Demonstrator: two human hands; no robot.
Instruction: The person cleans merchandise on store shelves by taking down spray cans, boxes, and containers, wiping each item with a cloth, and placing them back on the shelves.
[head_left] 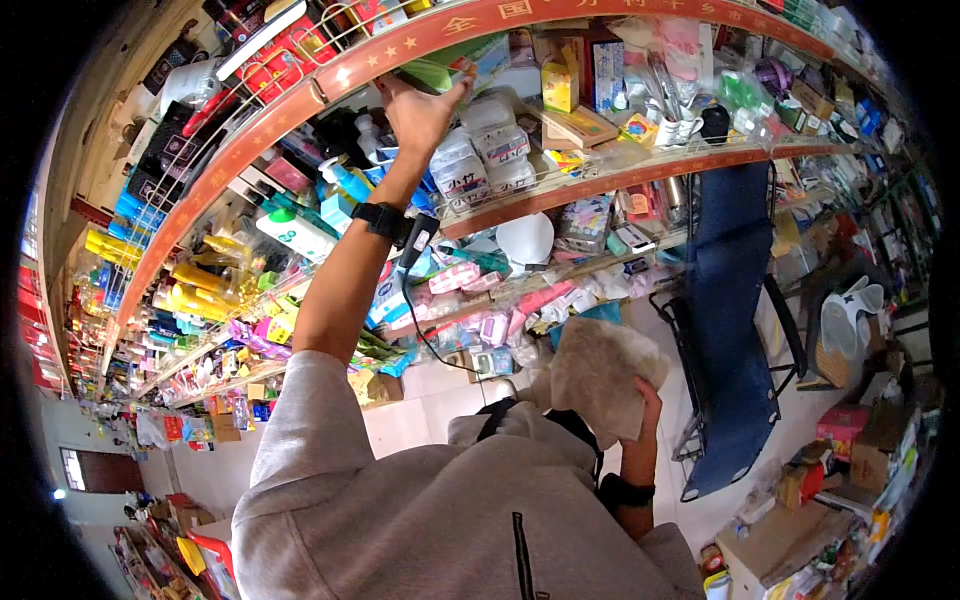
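My left hand (420, 112) reaches up to the top shelf and is closed on a light green package (434, 74); part of its fingers is hidden. Just below and right of it stand clear plastic tubs of cotton swabs (463, 172) with white labels. Lower right, my right hand (648, 408) grips a greyish-beige cloth (603, 378) by its edge, and the cloth hangs in front of my body, over the floor.
Shelves with red edge strips (590, 188) are crowded with bottles and packets. A yellow box (559, 86) stands on the upper shelf. A dark blue folding chair (733, 330) leans at the right, near white shoes (850, 315). Cardboard boxes (785, 540) sit lower right.
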